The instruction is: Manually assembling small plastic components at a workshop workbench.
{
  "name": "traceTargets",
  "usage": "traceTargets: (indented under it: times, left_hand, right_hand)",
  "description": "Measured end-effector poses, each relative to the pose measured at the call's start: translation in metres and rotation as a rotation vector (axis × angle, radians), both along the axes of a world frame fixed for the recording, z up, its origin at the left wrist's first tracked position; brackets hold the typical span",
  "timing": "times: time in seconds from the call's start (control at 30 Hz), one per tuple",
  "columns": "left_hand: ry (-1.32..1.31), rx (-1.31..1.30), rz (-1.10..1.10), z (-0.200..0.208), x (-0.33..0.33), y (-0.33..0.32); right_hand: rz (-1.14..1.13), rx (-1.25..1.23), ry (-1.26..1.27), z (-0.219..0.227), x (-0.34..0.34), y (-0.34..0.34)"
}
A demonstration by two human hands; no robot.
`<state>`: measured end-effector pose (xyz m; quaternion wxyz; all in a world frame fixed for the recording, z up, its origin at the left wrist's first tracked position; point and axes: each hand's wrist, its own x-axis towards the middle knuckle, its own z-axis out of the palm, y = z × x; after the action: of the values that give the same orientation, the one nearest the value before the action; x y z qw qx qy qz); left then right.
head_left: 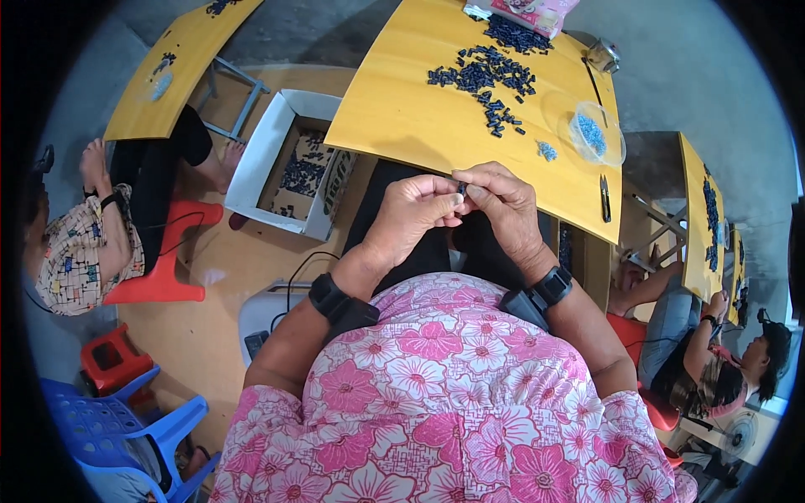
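Observation:
Close together at the table's near edge, my two hands meet over a small black cylindrical piece (pixel 462 189). My left hand (pixel 412 211) pinches it between thumb and fingers. From the other side, the thumb and fingertips of my right hand (pixel 503 205) also close on it. Beyond my hands, many similar black pieces (pixel 495 71) lie in loose piles on the yellow table (pixel 386 92). A clear plastic bowl (pixel 619 138) of tiny blue parts stands at the right, with a small heap of blue parts (pixel 547 151) beside it.
Black-handled snips (pixel 605 199) lie near the table's right edge. A pink package (pixel 537 12) and a metal container (pixel 603 56) stand at the back. Left of the table is a white box (pixel 251 197) holding black pieces. People sit at other yellow tables on both sides; a blue chair (pixel 101 423) stands lower left.

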<state>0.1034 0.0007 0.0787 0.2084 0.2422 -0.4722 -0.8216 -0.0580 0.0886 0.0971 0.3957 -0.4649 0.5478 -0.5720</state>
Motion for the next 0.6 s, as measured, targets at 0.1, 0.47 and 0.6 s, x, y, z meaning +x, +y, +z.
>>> traceTargets:
  times: [0.1,0.47,0.6]
  left_hand:
    - [0.017,0.046,-0.012,0.0018,0.0009,-0.0006]
    - [-0.014,0.048,-0.021,0.0053,0.0021,-0.0025]
    - [-0.032,0.069,-0.006,0.0046,0.0009,-0.0034]
  right_hand:
    - [0.019,0.005,0.07,0.0015,-0.0023,-0.0011]
    - [0.051,-0.044,0.114,0.0028,-0.0006,0.0013]
    - [0.057,-0.126,0.242,-0.0011,-0.0031,0.0027]
